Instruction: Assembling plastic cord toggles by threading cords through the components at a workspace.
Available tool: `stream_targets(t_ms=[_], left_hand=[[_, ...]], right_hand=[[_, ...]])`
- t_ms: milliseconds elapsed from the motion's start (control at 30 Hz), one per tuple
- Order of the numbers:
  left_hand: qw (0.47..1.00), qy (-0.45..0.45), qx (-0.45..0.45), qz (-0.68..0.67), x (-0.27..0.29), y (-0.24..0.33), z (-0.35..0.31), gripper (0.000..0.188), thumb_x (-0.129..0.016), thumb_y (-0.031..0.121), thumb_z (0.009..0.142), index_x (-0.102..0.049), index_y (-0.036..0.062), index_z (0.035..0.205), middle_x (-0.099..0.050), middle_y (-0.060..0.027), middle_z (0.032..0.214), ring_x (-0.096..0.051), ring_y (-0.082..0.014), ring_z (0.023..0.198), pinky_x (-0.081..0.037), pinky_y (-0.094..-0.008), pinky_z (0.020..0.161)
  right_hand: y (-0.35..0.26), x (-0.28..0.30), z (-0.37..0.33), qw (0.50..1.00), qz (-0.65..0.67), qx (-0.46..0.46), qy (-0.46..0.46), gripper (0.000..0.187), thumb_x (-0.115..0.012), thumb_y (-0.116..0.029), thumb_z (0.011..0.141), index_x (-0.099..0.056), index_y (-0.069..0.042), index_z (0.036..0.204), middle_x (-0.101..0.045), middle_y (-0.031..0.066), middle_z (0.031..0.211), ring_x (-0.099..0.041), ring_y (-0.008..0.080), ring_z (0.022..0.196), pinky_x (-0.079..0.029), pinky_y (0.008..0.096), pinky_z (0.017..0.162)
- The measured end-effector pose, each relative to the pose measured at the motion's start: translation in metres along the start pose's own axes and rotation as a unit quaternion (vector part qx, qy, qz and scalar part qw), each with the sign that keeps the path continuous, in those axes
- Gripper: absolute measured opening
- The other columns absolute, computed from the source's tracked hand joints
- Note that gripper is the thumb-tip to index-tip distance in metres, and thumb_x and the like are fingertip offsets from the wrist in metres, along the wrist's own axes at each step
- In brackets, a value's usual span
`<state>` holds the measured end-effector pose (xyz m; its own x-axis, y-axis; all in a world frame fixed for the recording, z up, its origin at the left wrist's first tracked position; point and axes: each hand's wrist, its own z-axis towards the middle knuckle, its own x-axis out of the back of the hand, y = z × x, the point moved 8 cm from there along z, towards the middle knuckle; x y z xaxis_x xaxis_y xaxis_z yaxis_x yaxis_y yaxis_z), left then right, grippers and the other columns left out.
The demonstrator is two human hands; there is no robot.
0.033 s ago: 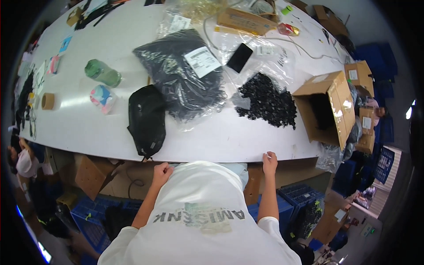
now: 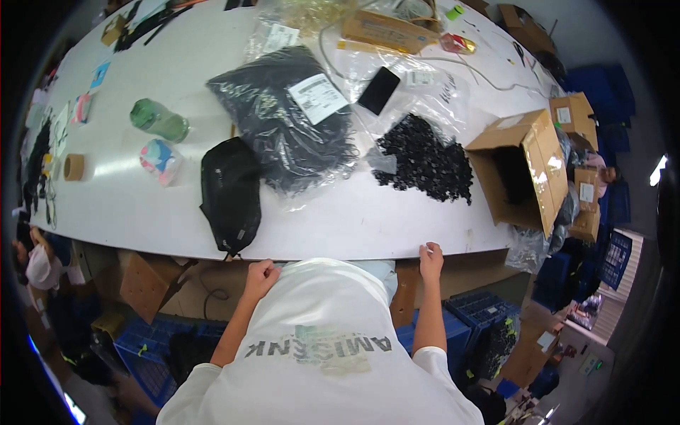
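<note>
My left hand (image 2: 262, 276) is closed in a fist at the table's front edge; its inside is hidden. Farther right, my right hand (image 2: 431, 261) rests at the same edge with its fingers curled in, a tiny pale speck at the tips. I cannot make out what it holds, if anything. Nearest the left hand lies a black pouch (image 2: 230, 195). Beyond it, a large clear bag of black items (image 2: 283, 134) bears a white label (image 2: 318, 98). Ahead of the right hand is a pile of small black pieces (image 2: 425, 159), next to a black phone (image 2: 379, 91).
An open cardboard box (image 2: 489, 142) lies tipped on its side at the table's right. A green bottle (image 2: 159, 120), a pink-and-blue bundle (image 2: 160, 161) and a tape roll (image 2: 74, 167) are on the left. Blue crates (image 2: 453, 340) stand below the table.
The view has shifted slightly, so the things on the table sit a little farther left in it. Both hands keep their pose at the edge.
</note>
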<state>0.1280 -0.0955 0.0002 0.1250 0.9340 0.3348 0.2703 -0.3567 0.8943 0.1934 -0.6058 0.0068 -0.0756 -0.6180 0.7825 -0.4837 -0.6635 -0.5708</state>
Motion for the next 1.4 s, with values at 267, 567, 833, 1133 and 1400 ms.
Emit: stream_targets(t_ms=[267, 567, 833, 1133, 1400], left_hand=[[0.995, -0.032, -0.090, 0.015, -0.069, 0.083, 0.083, 0.025, -0.070, 0.012, 0.076, -0.050, 0.0026, 0.064, -0.049, -0.0075, 0.053, -0.046, -0.0166, 0.044, -0.035, -0.0304, 0.043], [0.945, 0.126, -0.167, 0.252, -0.095, 0.089, 0.111, 0.015, -0.064, 0.009, 0.075, -0.050, 0.0077, 0.079, -0.051, -0.0087, 0.072, -0.048, -0.0281, 0.071, -0.034, -0.0416, 0.065], [0.900, 0.180, -0.110, 0.382, -0.111, 0.084, 0.118, 0.013, -0.063, 0.010, 0.077, -0.050, 0.0086, 0.075, -0.052, -0.0075, 0.074, -0.048, -0.0289, 0.074, -0.033, -0.0416, 0.066], [0.895, 0.196, -0.074, 0.393, -0.110, 0.084, 0.114, 0.019, -0.065, 0.014, 0.070, -0.048, 0.0070, 0.073, -0.046, -0.0093, 0.071, -0.043, -0.0299, 0.069, -0.031, -0.0410, 0.064], [0.879, 0.222, -0.093, 0.413, -0.118, 0.093, 0.120, 0.025, -0.067, 0.017, 0.066, -0.046, 0.0059, 0.071, -0.044, -0.0101, 0.071, -0.040, -0.0300, 0.068, -0.030, -0.0397, 0.062]], right_hand=[[0.025, 0.035, -0.005, 0.995, -0.091, 0.035, 0.019, 0.034, -0.068, -0.020, 0.081, -0.060, 0.002, 0.105, -0.060, 0.0176, 0.098, -0.064, 0.0254, 0.080, -0.051, 0.0355, 0.073], [0.104, 0.081, 0.037, 0.969, 0.174, -0.164, 0.055, 0.031, -0.066, -0.018, 0.084, -0.059, 0.003, 0.106, -0.059, 0.0105, 0.095, -0.059, 0.0164, 0.082, -0.050, 0.0288, 0.071], [0.102, 0.127, 0.107, 0.975, -0.127, 0.083, 0.165, 0.025, -0.058, -0.013, 0.084, -0.056, 0.005, 0.102, -0.059, 0.0181, 0.091, -0.057, 0.0293, 0.076, -0.046, 0.0402, 0.069], [0.133, 0.103, 0.130, 0.970, -0.138, 0.150, 0.132, 0.009, -0.051, -0.007, 0.078, -0.046, 0.000, 0.078, -0.044, 0.0145, 0.077, -0.043, 0.0312, 0.070, -0.035, 0.0398, 0.064], [0.134, 0.107, 0.130, 0.975, -0.078, 0.168, 0.120, 0.010, -0.052, -0.008, 0.079, -0.045, -0.001, 0.077, -0.041, 0.0093, 0.077, -0.040, 0.0224, 0.067, -0.032, 0.0342, 0.058]])
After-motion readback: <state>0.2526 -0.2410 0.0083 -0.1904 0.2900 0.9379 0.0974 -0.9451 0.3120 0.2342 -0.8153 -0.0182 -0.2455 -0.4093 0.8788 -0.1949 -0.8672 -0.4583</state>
